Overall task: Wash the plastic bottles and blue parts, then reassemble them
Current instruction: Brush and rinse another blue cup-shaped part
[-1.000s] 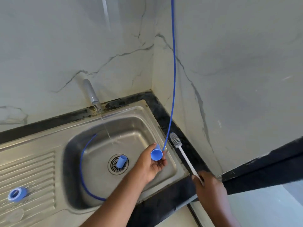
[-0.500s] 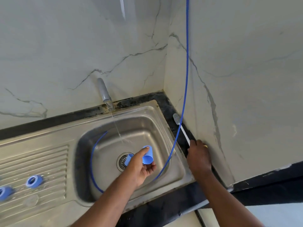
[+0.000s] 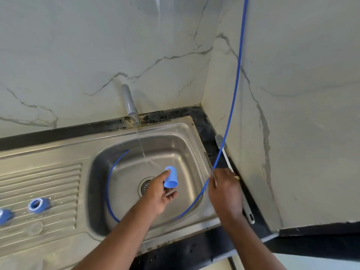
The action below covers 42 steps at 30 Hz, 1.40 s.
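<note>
My left hand (image 3: 157, 193) holds a small blue cap (image 3: 171, 177) over the sink basin (image 3: 183, 147), with its open end toward me, just beside the falling water. My right hand (image 3: 224, 190) hovers at the basin's right rim with loosely bent fingers against the thin blue hose (image 3: 231, 106). Under it lies the white bottle brush (image 3: 221, 142) on the black counter. Two blue ring parts (image 3: 37, 205) (image 3: 3, 215) lie on the drainboard (image 3: 48, 178).
The grey tap (image 3: 129, 102) at the back runs a thin stream into the basin. The blue hose drops from above along the right wall and curls round the basin floor. Marble walls close the corner at the back and right.
My right hand has laid the brush on the counter and moved toward the basin and the hose. My left hand has carried the blue cap nearer the water stream.
</note>
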Available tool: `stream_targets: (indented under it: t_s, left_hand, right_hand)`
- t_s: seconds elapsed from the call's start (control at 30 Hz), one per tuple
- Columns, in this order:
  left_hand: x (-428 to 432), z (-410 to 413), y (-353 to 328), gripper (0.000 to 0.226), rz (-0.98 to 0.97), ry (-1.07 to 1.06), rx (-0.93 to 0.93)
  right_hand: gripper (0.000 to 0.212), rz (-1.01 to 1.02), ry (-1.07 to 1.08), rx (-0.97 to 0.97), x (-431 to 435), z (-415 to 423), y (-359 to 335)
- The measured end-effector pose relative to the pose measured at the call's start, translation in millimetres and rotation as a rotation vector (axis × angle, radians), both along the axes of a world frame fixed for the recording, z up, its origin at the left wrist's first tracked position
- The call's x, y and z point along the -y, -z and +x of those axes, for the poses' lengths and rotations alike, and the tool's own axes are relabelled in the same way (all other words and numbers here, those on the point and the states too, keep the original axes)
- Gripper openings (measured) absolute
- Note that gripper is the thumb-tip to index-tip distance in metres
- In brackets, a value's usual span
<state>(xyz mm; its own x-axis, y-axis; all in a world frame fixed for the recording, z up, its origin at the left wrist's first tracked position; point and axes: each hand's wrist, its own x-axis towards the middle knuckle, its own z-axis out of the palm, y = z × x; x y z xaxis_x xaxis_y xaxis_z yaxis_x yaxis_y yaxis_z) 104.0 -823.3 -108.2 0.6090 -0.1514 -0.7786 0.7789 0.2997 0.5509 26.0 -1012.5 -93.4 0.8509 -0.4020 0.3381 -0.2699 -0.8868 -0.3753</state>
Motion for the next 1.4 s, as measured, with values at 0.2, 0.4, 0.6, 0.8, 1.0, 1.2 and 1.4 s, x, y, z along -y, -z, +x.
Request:
stream_targets:
  t_s: [0.2, 0.4, 0.6, 0.8, 1.0, 1.2, 1.4]
  left_hand:
    - [-39.0, 47.2, -12.2, 0.033, 0.056, -0.057, 0.039]
    - [-67.1, 109.9, -26.2, 0.018, 0.118, -0.035, 0.211]
    - [-82.1, 146.5, -35.0, 0.02, 0.196, 0.105, 0.423]
    - [-97.4, 153.2, -26.8, 0.018, 0.339, 0.186, 0.628]
    - [-104.6, 154.4, -18.8, 0.017, 0.4, 0.2, 0.61]
    - [-103.1, 147.6, -21.6, 0.028, 0.36, 0.22, 0.58]
    - [-97.1, 154.1, -31.4, 0.012, 0.323, 0.193, 0.585]
  right_hand:
    - [0.022, 0.636, -0.176, -0.284, -84.1, 92.6, -4.4]
    - [0.026, 1.325, -0.159, -0.426, -134.3, 185.0, -4.5]
    - [0.025, 1.413, -0.229, -0.35, -144.0, 218.3, -12.1]
    - [0.036, 1.328, -0.2, -0.393, -142.3, 217.8, -6.0]
    - [0.039, 1.283, -0.265, -0.363, -146.6, 214.7, -3.4]
    - [0.048, 0.94, -0.29, -0.295, -148.1, 216.8, -0.5]
    - [0.04, 1.041, -0.336, -0.256, -151.9, 219.7, -7.9]
